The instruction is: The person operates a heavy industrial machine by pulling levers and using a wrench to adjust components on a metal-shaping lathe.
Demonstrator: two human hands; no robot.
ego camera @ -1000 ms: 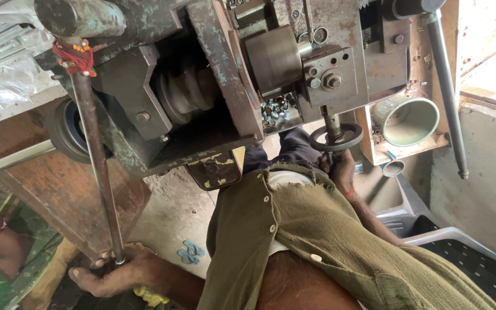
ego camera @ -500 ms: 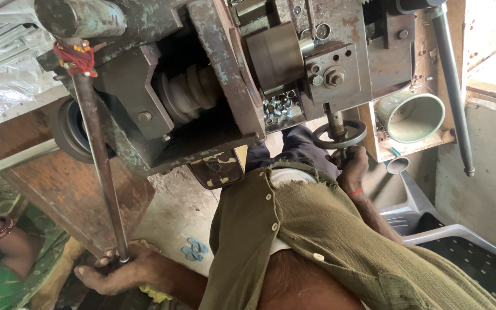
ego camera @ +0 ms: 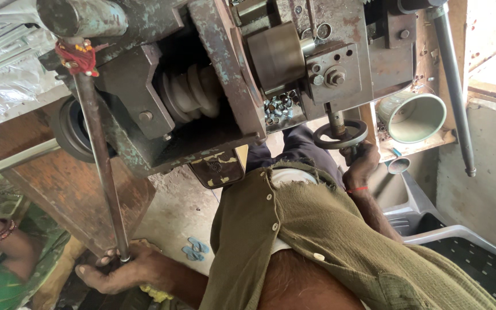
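The long steel lever rod (ego camera: 101,166) runs from the red-tied top of the worn machine (ego camera: 202,74) down to the lower left; it looks rigid, heavy and smooth, best gripped at its free bottom end; the left hand (ego camera: 119,270) is closed around that end, arm stretched low; the small round handwheel (ego camera: 340,135) sits under the machine's right side, hard and thin-rimmed, best taken at the rim; the right hand (ego camera: 361,166) curls up on its rim, wrist bent, forearm raised
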